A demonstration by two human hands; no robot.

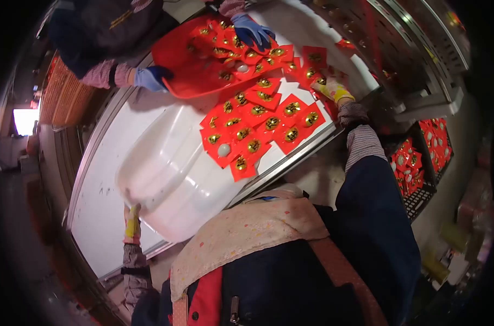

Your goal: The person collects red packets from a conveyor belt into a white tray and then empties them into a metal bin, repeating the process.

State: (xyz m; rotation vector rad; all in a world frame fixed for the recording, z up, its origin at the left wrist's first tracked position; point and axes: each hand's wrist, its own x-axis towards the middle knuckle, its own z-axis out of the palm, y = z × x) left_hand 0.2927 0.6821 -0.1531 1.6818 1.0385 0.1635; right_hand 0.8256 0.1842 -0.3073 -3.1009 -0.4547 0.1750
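My left hand (131,224), in a yellow and white glove, grips the near-left rim of a white plastic tub (165,179). The tub lies tilted on the table, its right part covered by red packets (252,122) with round gold emblems. My right hand (335,91), in a similar glove, rests at the right end of the packet pile by the table edge. Its fingers reach out over the packets, partly blurred. A few packets show a pale round face instead of gold.
Opposite me, a person's blue-gloved hands (251,31) are at a red tub (176,60) of similar packets. The white table (100,217) has a metal edge. Black crates (421,201) with packets stand at right, below a metal machine frame (421,65).
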